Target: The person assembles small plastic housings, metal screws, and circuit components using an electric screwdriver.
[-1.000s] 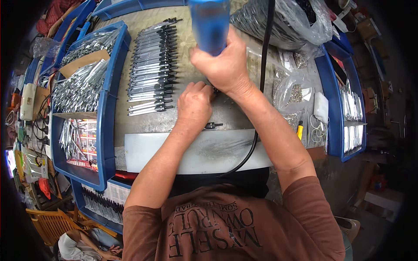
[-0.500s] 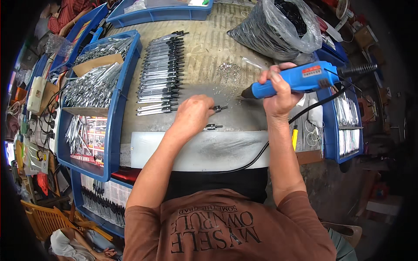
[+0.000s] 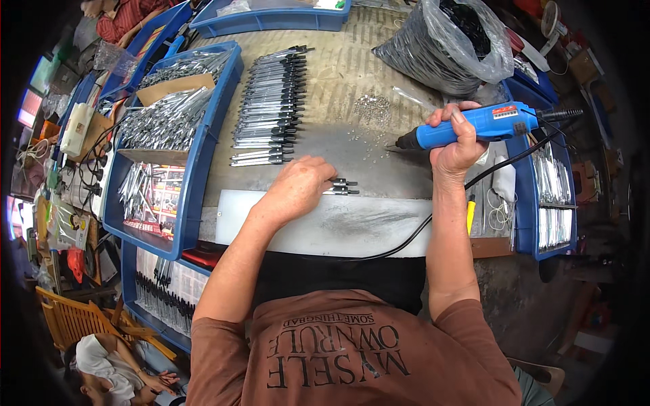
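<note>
My right hand is wrapped round a blue electric screwdriver, held level above the table with its black nose pointing left. Beneath that nose, small shiny metal parts lie scattered and heaped; they look like screws. My left hand is closed over the silver end of a slim metal rod with a black end. A second such rod lies right below it, just above a white board; my fingers partly hide both. Beyond the left hand, several similar rods are lined up in a column.
A blue divided bin of silver rods stands at left, with another blue tray below it. A plastic bag of black parts sits at the back right. The white board edges the table; the screwdriver's black cable crosses it.
My left hand has brought its rod down beside the lower one, so the two lie close together. The screwdriver stays in my right hand. The whole view has shifted slightly.
</note>
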Demonstrator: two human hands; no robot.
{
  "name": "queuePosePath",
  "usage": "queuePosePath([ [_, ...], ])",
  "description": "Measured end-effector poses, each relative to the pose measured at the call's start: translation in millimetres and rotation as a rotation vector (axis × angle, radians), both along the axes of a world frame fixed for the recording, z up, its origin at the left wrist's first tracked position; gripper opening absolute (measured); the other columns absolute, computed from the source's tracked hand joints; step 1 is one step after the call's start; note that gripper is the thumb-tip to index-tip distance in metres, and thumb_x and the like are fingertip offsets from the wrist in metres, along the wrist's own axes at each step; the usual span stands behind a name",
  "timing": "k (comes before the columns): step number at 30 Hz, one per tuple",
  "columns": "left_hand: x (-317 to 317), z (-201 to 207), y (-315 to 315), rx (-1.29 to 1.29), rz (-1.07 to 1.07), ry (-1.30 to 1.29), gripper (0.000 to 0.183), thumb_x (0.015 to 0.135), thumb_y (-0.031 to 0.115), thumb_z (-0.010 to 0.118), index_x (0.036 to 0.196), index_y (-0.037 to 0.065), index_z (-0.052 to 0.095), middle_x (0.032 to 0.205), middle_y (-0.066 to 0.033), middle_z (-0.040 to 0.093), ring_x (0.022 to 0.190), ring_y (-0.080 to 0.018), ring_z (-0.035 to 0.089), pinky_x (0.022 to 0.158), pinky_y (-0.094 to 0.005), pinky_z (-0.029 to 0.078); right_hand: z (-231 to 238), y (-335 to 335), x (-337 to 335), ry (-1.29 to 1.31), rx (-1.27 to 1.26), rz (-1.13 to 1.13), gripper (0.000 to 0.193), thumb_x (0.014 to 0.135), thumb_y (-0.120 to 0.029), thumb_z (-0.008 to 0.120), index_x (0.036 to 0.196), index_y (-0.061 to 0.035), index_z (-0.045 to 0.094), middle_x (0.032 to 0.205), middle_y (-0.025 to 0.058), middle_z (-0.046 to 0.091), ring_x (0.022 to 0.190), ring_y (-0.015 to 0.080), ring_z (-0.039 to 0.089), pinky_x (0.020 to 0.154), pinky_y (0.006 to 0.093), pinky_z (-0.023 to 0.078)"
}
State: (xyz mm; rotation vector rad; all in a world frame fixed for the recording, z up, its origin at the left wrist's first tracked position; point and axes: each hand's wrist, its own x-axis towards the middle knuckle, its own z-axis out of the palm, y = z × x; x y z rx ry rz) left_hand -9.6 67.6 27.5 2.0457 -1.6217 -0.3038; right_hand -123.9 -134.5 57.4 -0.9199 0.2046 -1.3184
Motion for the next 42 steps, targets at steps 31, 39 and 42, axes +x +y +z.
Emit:
queuePosePath([
  [31,38,-11,55,-0.184,0.38,-0.265,0.015,0.065,0.01,0.064,0.077,0.007,0.055,0.079,-0.0044,0.054,0.081,-0.0244,0.05,0.069,-0.0359,0.039,2,-5,-5,0.02,0.026,-0.01,0.029,0.064,-0.006,0.058,0.089,0.0029,0.045,0.07,0.011,0.048,0.053,0.0208,0.05,0.053,0.0324,0.044],
  [39,35,-7,55,-0.09,0.352,-0.312,0.017,0.065,0.007,0.064,0.08,0.005,0.056,0.079,-0.005,0.055,0.08,-0.0245,0.051,0.069,-0.0349,0.039,0,-7,-5,0.014,0.01,-0.016,0.028,0.064,-0.005,0.059,0.088,0.0028,0.046,0.072,0.0103,0.048,0.052,0.0208,0.051,0.052,0.0326,0.044],
  [42,34,-8,54,-0.084,0.366,-0.306,0.015,0.066,0.006,0.063,0.079,0.005,0.056,0.077,-0.0048,0.055,0.08,-0.0243,0.051,0.069,-0.0348,0.039,0,-7,-5,0.004,0.005,-0.004,0.027,0.065,-0.005,0.059,0.087,0.0028,0.046,0.073,0.0102,0.048,0.052,0.0209,0.051,0.051,0.0326,0.044],
])
